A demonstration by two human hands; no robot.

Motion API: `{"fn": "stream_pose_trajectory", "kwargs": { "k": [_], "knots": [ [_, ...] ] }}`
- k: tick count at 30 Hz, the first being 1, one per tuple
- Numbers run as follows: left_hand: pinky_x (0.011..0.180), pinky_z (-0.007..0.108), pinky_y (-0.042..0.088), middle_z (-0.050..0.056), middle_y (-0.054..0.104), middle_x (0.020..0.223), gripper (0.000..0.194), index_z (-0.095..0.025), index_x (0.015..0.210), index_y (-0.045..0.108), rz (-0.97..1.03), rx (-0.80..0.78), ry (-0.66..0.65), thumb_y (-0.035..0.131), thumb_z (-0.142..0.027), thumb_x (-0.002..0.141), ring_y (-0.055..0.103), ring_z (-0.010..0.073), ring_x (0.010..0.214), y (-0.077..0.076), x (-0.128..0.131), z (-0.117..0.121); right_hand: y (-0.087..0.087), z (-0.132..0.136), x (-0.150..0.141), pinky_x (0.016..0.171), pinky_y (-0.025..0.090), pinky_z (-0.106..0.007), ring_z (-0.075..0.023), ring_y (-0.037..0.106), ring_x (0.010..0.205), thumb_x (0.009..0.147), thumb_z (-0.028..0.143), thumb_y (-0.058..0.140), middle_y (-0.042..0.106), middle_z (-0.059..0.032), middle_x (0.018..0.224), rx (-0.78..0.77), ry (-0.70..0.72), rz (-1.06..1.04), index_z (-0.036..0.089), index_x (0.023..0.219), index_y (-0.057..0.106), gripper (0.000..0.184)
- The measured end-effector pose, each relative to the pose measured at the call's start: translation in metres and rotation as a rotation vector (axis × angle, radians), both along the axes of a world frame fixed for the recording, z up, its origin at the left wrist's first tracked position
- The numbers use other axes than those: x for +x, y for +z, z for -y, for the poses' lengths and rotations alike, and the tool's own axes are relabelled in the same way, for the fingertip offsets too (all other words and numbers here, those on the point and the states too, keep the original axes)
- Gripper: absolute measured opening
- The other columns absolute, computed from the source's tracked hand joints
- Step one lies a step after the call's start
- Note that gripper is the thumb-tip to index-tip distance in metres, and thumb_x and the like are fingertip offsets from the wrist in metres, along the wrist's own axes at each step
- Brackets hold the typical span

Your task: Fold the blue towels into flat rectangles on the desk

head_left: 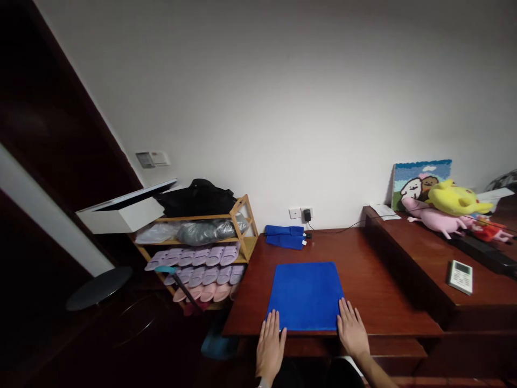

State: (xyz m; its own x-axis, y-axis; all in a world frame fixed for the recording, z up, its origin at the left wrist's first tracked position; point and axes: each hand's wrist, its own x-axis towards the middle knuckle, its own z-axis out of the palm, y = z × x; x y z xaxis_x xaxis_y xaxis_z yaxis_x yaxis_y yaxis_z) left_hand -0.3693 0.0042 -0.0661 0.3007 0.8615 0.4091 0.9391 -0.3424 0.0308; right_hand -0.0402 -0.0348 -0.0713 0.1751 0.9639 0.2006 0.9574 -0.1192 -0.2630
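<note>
A blue cloth (306, 296) lies flat and spread out on the reddish-brown wooden table (379, 302). At its near left corner rests my left hand (270, 345), palm down with the fingers stretched forward. My right hand (353, 328) lies flat at the near right corner, its fingertips touching the cloth's edge. Neither hand grips anything. Farther back on the table, against the wall, are more folded blue cloths (285, 237) with small white tags.
Left of the table stands a wooden rack (244, 231) with several pairs of slippers (210, 275), a black bag (197, 199) and a white box (125, 215). On the higher cabinet (428, 264) at right are plush toys (438, 218), a picture (420, 175) and a white keypad device (460, 276).
</note>
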Motion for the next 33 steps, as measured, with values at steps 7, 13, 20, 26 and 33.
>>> {"fn": "stream_pose_trajectory", "kwargs": {
  "k": [7,13,20,26,33],
  "knots": [
    [0.120,0.047,0.041,0.007,0.033,0.165,0.073,-0.023,0.162,-0.006,0.033,0.097,-0.002,0.037,-0.039,0.106,0.036,0.0238,0.150,-0.016,-0.003,0.003,-0.004,0.003,0.000,0.127,0.019,-0.048,-0.0246,0.024,0.155,0.102,0.044,0.017,0.030,-0.0038,0.166,-0.014,-0.040,-0.037,0.016,0.159,0.033,0.066],
    [0.120,0.046,0.040,0.007,0.034,0.165,0.070,-0.023,0.163,-0.001,0.027,0.058,-0.041,0.036,-0.042,0.106,0.037,0.0234,0.150,-0.014,-0.007,0.001,-0.010,0.017,-0.001,0.128,0.019,-0.046,-0.0252,0.025,0.154,0.103,0.047,0.020,0.031,-0.0058,0.165,-0.015,0.004,-0.031,0.013,0.157,0.037,0.066],
    [0.120,0.046,0.040,0.007,0.040,0.162,0.061,-0.023,0.163,0.020,0.034,0.014,-0.017,0.034,-0.042,0.106,0.040,0.0228,0.148,-0.006,-0.011,0.005,-0.015,0.019,-0.001,0.127,0.021,-0.048,-0.0257,0.028,0.153,0.105,0.047,0.017,0.031,-0.0061,0.164,0.055,0.033,-0.023,0.014,0.157,0.039,0.065],
    [0.124,0.047,0.034,0.006,0.037,0.164,0.056,-0.023,0.161,0.028,0.067,-0.035,-0.115,0.028,-0.038,0.107,0.034,0.0221,0.151,0.027,0.063,0.005,-0.019,0.019,0.001,0.126,0.024,-0.047,-0.0252,0.033,0.151,0.106,0.046,0.020,0.037,-0.0073,0.162,0.133,0.059,-0.038,0.015,0.155,0.041,0.062],
    [0.126,0.046,0.030,0.003,0.036,0.165,0.057,-0.027,0.161,0.029,0.061,-0.252,-0.452,0.024,-0.046,0.108,0.032,0.0208,0.153,0.043,0.197,0.019,-0.029,0.019,0.009,0.124,0.029,-0.044,-0.0231,0.033,0.151,0.106,0.037,0.019,0.037,-0.0074,0.162,0.133,0.104,-0.016,0.014,0.155,0.041,0.059]
  ]
}}
